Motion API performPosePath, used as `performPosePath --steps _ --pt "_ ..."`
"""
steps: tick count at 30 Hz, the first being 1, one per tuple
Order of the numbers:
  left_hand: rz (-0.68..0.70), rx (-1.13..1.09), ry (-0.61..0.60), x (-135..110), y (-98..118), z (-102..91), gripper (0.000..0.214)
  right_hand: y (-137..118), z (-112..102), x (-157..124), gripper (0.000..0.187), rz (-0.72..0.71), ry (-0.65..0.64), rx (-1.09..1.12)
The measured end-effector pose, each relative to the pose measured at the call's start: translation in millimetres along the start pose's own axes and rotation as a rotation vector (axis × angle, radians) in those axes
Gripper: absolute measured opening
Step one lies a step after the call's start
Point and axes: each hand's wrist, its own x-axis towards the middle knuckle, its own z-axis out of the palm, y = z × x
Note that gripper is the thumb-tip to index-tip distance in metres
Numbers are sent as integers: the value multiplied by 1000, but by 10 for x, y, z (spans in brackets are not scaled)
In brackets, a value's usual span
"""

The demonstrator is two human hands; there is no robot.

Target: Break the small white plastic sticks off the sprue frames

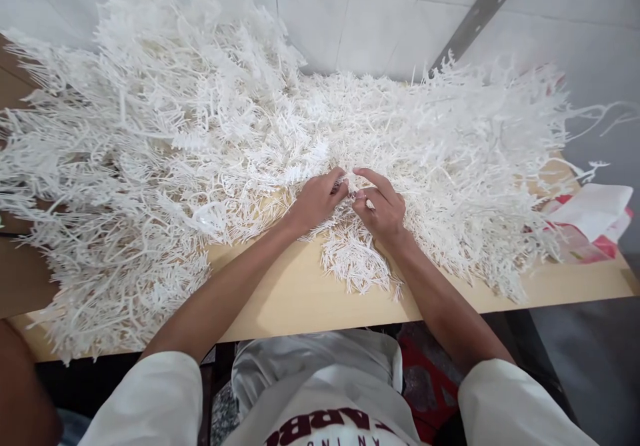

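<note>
A pale shirt printed with dark red letters is seen nearest, below the front edge of a light wood-coloured table. On the bare strip of the table, a small loose heap is formed by short, thin white pieces, matted together, with a few strays scattered at its near edge. Just behind it, the left hand and the right hand are held close together but apart, over the middle of the white sprigs. The fingers of both are bent, with thumb and forefinger brought near each other; whether a sprig is pinched between them cannot be told, since white is set against white there. The sprigs are piled across nearly the whole width of the table. They are finely branched, with slender stems split into many needle-like tips, and a slightly glossy, plastic-like look is given by them. At the right end, a crumpled pink-and-white bag is placed beside the pile. Toward the far left, the sprigs are heaped highest, and their tangled tops are blurred. Beyond, a pale tiled surface is crossed by a dark bar.
</note>
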Motion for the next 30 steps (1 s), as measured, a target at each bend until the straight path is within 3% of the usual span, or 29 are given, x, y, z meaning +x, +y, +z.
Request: performPosePath --steps 3,7,9,13,15,18,22,25,30 --pt "-146 -111 101 35 -40 -15 21 -92 -54 26 17 44 45 57" --pt "-115 -258 85 27 -27 -30 26 -97 -57 71 20 247 83 69" --pt "-90 -281 60 12 -2 -35 29 -44 -28 77 28 352 58 93" --pt "-15 -248 -14 10 18 -47 32 46 3 79 17 608 -40 211" --pt "6 -224 -28 16 15 -48 33 69 -4 87 26 647 -132 268" --pt "89 -136 -53 14 4 -29 29 95 -25 93 23 539 -256 257" --pt "211 79 17 -14 -31 37 19 80 -53 97 25 352 -305 92" --pt "206 195 40 -40 -56 79 19 15 -66 119 25 249 -317 16" --pt "134 188 4 -67 -45 77 20 -35 -59 132 18 148 -288 41"
